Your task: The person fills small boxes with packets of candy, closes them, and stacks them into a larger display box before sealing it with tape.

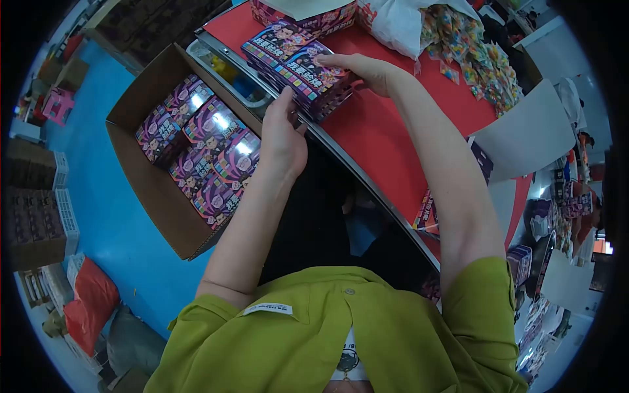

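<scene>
At the edge of the red table point(400, 157) sits a block of purple printed boxes point(304, 62) with colourful lettering on their tops. My right hand point(363, 71) grips its right end, thumb on the top and fingers out of sight behind. Against the near left side presses my left hand point(283, 131), its thumb up along the corner and its other fingers partly hidden. To the left, an open cardboard carton point(147, 196) holds several similar shiny purple boxes point(213, 121), with a gap near its left side.
A display box with a raised lid point(327, 16) stands at the table's far end. Beside it are a white plastic bag point(396, 26) and a heap of small colourful packets point(472, 52). Stacked cartons point(39, 209) and a red sack point(92, 304) lie on the left.
</scene>
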Demonstrator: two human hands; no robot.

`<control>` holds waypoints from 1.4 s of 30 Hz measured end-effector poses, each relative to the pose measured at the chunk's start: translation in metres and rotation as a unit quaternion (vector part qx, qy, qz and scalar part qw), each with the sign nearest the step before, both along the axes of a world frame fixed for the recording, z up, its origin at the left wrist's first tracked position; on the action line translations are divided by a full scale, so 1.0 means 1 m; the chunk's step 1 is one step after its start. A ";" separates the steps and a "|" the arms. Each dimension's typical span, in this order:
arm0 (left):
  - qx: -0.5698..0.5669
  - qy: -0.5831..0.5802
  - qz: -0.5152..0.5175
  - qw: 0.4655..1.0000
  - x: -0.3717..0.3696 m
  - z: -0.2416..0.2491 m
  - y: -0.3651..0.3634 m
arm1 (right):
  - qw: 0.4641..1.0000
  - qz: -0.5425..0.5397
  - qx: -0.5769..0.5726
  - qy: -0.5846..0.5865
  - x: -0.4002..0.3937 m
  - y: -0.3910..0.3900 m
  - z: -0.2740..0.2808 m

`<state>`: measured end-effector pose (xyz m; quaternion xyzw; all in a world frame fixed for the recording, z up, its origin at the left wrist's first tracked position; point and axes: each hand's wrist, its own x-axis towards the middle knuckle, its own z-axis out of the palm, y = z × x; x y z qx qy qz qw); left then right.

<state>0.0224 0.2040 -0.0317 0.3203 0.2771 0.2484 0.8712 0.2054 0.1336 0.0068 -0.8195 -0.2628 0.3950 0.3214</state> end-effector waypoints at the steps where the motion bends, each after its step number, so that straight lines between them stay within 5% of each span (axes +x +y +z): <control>1: -0.009 0.009 -0.017 1.000 0.000 0.004 0.002 | 1.000 -0.013 0.014 0.019 -0.002 0.002 0.000; 10: -0.013 -0.002 -0.025 1.000 0.007 0.003 0.004 | 0.976 -0.022 0.141 0.164 -0.009 -0.014 -0.001; 15: 0.036 -0.006 -0.019 0.999 0.005 0.001 -0.006 | 0.979 -0.052 0.182 -0.080 -0.027 -0.043 0.021; 16: 0.028 -0.024 -0.002 0.999 0.003 0.008 -0.016 | 0.994 0.005 0.102 -0.024 -0.042 -0.056 0.072; 18: 0.143 -0.003 0.031 0.989 0.002 0.012 -0.034 | 0.992 -0.047 0.092 -0.070 -0.046 -0.098 0.089; 20: 0.221 -0.093 -0.052 0.969 -0.001 0.019 -0.065 | 0.980 -0.089 0.102 -0.147 -0.063 -0.170 0.117; 22: 0.358 -0.181 -0.179 0.898 -0.002 0.027 -0.096 | 0.961 -0.122 0.115 -0.218 -0.080 -0.240 0.144; 26: 0.734 -0.259 -0.255 0.574 0.001 0.057 -0.162 | 0.923 -0.177 0.135 -0.315 -0.120 -0.308 0.166; 28: 0.753 -0.273 -0.275 0.532 -0.003 0.053 -0.184 | 0.899 -0.217 0.095 -0.369 -0.136 -0.335 0.150; 30: 0.829 -0.204 -0.326 0.405 -0.004 0.049 -0.197 | 0.882 -0.212 0.124 -0.402 -0.138 -0.380 0.120; 37: 0.876 -0.182 -0.262 0.361 -0.007 0.047 -0.205 | 0.858 -0.064 -0.033 -0.508 -0.164 -0.393 0.114; 42: 0.871 -0.174 -0.259 0.380 -0.010 0.046 -0.204 | 0.832 0.086 -0.127 -0.533 -0.156 -0.370 0.116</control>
